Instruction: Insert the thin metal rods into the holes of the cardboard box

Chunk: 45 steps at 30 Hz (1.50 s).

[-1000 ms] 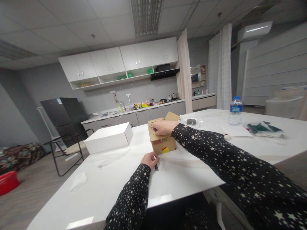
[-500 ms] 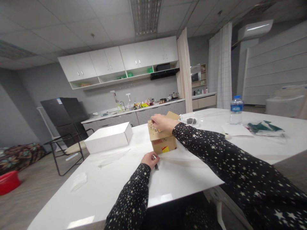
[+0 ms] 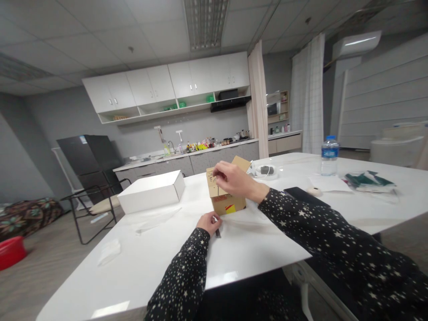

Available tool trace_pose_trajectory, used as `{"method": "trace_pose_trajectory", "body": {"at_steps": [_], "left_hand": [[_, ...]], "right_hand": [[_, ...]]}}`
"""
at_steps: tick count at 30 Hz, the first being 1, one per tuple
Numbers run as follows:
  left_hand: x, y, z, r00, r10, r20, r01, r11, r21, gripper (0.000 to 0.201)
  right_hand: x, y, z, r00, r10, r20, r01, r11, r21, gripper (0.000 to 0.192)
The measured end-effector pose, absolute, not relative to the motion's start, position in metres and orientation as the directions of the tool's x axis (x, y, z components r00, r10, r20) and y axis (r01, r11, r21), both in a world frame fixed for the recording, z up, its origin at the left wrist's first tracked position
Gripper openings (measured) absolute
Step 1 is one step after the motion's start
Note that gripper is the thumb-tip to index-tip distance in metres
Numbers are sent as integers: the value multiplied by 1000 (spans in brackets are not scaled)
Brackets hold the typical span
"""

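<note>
A brown cardboard box (image 3: pixel 228 206) with a yellow and red label stands on the white table (image 3: pixel 254 249), one flap raised at its back right. My right hand (image 3: pixel 232 178) is over the box's top with its fingers pinched. A thin dark stick (image 3: pixel 218 190) points down from those fingertips; its kind is too small to make out. In front of the box, my left hand (image 3: pixel 209 222) rests low by the tabletop, fingers closed on a few short thin dark sticks (image 3: pixel 218 233). Their upper ends are hidden by the fingers.
On the left lie a white box (image 3: pixel 152 192) and clear plastic wrappers (image 3: pixel 110 253). To the right are a water bottle (image 3: pixel 329 156), a green packet (image 3: pixel 371 180), a white cable coil (image 3: pixel 265 171) and a flat black object (image 3: pixel 302 196) partly under my right sleeve.
My right hand has drawn back slightly toward me and to the right, and a thin stick now shows below its fingers. The left hand has hardly moved.
</note>
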State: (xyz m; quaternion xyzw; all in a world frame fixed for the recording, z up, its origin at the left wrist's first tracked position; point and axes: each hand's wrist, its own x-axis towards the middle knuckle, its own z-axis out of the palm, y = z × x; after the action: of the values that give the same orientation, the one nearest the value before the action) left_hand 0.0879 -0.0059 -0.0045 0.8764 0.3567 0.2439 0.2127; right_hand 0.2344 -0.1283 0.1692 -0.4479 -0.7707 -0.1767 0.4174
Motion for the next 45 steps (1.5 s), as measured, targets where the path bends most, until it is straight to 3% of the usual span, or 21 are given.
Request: {"method": "trace_pose_trajectory", "body": {"at_steps": [6,12,18,28,36,45], "left_hand": [[88,-5,-5,629,712,313,482,-673,561,13],[88,-6,-2,625,701,343,452,-683,573,13],[88,-7,-2,612,713,341,446,-668,596,11],[87,-9,-1,599,713,363,457,-677,577,12],[87,-14,0,591,718,367,469,-677,568,13],[88,-10,-3,620,705,345,461,-683,567,12]], "right_hand": [[226,-148,118,-345,562,752,778,620,-107,15],[230,-138,61,-334,665,668,817,558,-146,10],[236,-128,24,-313,697,645,840,520,-154,15],[227,-142,14,-452,691,564,743,642,-189,18],[225,-146,14,-442,700,561,668,674,-315,22],[230,-141,7,-362,740,567,729,604,-323,17]]}}
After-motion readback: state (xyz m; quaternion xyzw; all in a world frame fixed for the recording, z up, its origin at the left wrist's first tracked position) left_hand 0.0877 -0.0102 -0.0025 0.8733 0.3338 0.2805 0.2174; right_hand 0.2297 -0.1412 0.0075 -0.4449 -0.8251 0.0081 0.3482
